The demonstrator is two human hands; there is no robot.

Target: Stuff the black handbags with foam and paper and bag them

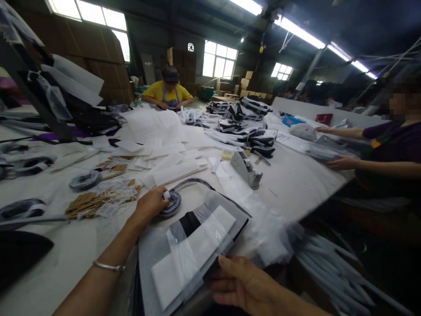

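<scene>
My left hand (151, 205) is closed on a rolled dark strap (171, 206) with a small white band; a loose length of it curves away across the table. My right hand (241, 281) grips the near right edge of a flat dark bag (242, 228), thumb on top and fingers curled underneath. On the bag lie a pale sheet and a folded strip of white paper (194, 254), wrapped in clear film. A black patch (190, 223) shows beside the paper. The bag lies tilted at the table's front edge, partly hidden below.
Brown tags (85, 204) and strap rolls (86, 180) lie left; white paper sheets (154, 127) spread behind. A tape dispenser (246, 169) stands beside clear plastic bags (263, 228). Folded bags (243, 123) are stacked farther back. Two people work at the far side and right.
</scene>
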